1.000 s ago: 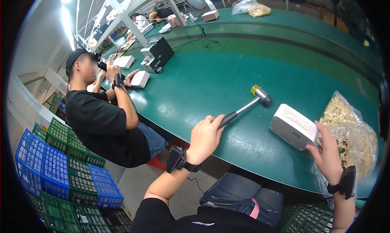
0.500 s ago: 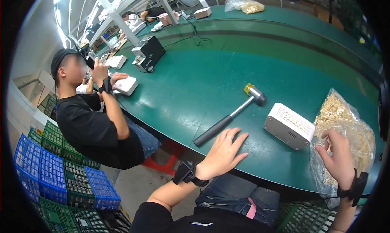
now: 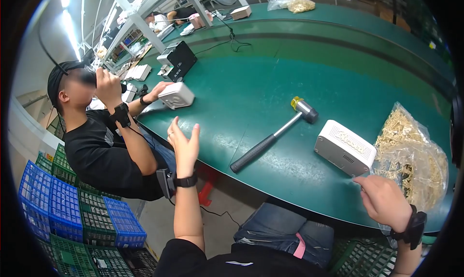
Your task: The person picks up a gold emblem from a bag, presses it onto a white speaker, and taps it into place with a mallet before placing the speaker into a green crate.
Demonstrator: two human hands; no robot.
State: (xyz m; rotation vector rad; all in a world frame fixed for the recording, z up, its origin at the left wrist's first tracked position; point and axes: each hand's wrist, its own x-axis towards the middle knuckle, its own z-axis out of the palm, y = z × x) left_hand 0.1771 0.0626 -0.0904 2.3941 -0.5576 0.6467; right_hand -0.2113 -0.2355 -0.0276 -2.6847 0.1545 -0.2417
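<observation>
My left hand [image 3: 184,144] is raised over the table's near edge, fingers apart and nothing in it. Just beyond its fingertips is a white box-shaped casing [image 3: 177,96], with a co-worker's hand [image 3: 159,89] on it. My right hand [image 3: 386,202] has thumb and forefinger pinched together at the lower corner of a white-and-grey perforated casing [image 3: 344,149]; whatever they hold is too small to make out. Cream lettering lies on that casing's top. Beside it is a clear plastic bag [image 3: 411,156] of small cream pieces. Between my hands rests a mallet [image 3: 278,132] with a black grip and yellow-and-black head.
The green table [image 3: 232,93] runs away to the back left. A black boxy machine [image 3: 178,60] stands there with its cable. The co-worker [image 3: 106,146] is close on my left. Blue and green crates [image 3: 63,204] stack at the lower left. Another bag [image 3: 295,4] lies far back.
My left hand has left the table beside the mallet and swung up and left. My right hand has moved toward me and pinched. The co-worker's casing has come nearer to me and tilted.
</observation>
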